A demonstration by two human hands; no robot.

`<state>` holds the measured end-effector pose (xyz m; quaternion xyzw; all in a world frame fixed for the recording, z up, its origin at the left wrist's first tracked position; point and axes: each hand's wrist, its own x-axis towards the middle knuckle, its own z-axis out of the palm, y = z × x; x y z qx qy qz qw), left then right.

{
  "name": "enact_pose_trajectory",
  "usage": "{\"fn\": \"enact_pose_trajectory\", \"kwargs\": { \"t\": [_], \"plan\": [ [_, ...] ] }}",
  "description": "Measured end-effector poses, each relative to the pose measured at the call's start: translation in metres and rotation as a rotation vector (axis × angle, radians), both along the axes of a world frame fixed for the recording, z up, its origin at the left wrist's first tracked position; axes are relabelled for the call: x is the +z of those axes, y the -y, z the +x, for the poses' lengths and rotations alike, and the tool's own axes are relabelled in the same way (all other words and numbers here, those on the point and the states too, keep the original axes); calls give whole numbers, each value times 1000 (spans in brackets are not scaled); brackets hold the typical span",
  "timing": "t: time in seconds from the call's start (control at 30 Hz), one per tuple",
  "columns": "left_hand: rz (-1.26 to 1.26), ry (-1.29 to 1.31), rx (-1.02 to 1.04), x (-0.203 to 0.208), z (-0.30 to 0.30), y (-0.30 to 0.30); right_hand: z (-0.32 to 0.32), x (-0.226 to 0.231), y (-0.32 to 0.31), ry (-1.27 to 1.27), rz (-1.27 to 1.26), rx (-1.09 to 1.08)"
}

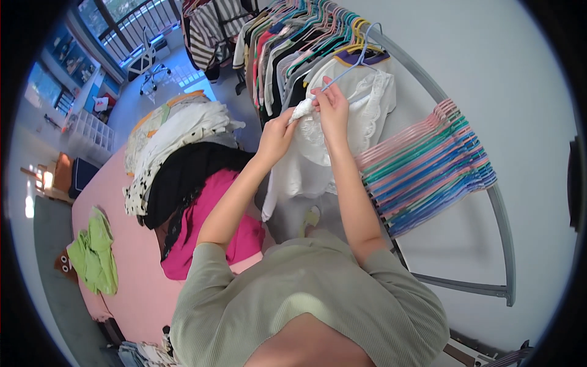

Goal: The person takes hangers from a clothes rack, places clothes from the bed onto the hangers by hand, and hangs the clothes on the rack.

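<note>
The white garment (315, 145), edged with lace, hangs directly ahead of the person, partly beneath both hands, with one side on a light-blue hanger (362, 56). The left hand (276, 139) pinches a gathered section of lace-trimmed cloth between thumb and fingers; the right hand (333, 113) curls its fingers around the lower end of the hanger arm, just beside that gather. Whether the right fingers also trap cloth cannot be told. The hanger's hook lies close to the grey rail (408, 61), beyond and to the right of the hands; contact between the two cannot be confirmed. In handling, the garment is judged light and limp: unsupported cloth is likely to drop straight down and fold on itself. The lace is probably the most fragile part, liable to snag on the hanger tip. The preferred hold is the plain cloth at the shoulder seam, with light finger pressure. The hanger appears slim, smooth and fairly stiff; it is best held along the arm, near its tip. Spare hangers (428, 168) stand to the right of the right forearm.
</note>
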<state>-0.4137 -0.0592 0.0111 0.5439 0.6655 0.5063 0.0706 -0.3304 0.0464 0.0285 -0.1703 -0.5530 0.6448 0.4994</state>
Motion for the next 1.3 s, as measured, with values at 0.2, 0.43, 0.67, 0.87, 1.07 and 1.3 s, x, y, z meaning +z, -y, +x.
{"fn": "enact_pose_trajectory", "kwargs": {
  "t": [0.2, 0.43, 0.67, 0.87, 1.07, 1.3],
  "plan": [
    [-13, -5, -54, 0, -17, -77, -22, -4, -72, -21, -8, -126],
    [-149, -79, 26, -42, -39, -141, -51, -33, -120, 339, 186, -448],
    [-116, -131, 83, -77, -58, -156, -73, -59, -130, 415, 109, -386],
    [-316, -148, 172, -45, -51, -150, -71, -56, -132, 419, 93, -311],
    [103, -174, 184, -48, -35, -122, -63, -50, -94, 338, 190, -456],
    [165, -27, 77, -26, 17, -56, -9, -41, -26, 303, 194, -320]
  ]
}}
